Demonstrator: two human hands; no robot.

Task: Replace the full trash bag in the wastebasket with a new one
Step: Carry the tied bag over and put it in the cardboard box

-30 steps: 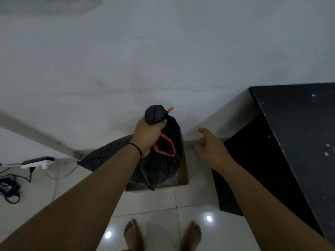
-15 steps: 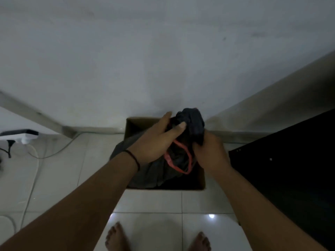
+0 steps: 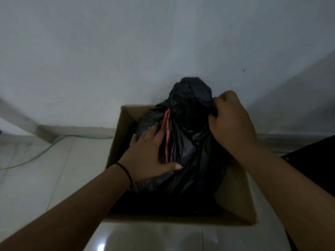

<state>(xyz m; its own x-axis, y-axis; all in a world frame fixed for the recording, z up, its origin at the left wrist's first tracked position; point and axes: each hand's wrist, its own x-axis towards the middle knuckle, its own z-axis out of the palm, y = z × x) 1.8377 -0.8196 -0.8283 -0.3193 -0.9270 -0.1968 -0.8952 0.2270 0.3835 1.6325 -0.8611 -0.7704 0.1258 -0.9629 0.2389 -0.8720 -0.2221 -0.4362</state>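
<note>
The black bag (image 3: 188, 142) sits in the open cardboard box (image 3: 233, 198), which stands on the tiled floor (image 3: 45, 169) against the white wall (image 3: 126, 51). The bag is full and its gathered neck rises above the box's far rim. A red drawstring (image 3: 167, 131) hangs down the bag's front from the cinched neck.

My left hand (image 3: 146, 154) lies flat on the bag's left side, fingers straight and spread, the thumb stretched across the plastic just beside the lower end of the drawstring. It presses on the bag and grips nothing. A thin dark band (image 3: 125, 171) circles that wrist.

My right hand (image 3: 230, 120) is at the bag's upper right, just under the bunched top, with its fingers curled into the plastic, clamped on a fold of the bag.

A pale cable (image 3: 45, 151) trails over the floor on the left, running toward the skirting (image 3: 78, 129) at the foot of the wall. At the right edge a dark piece of furniture (image 3: 311, 163) stands beside the box; I cannot tell what it is
</note>
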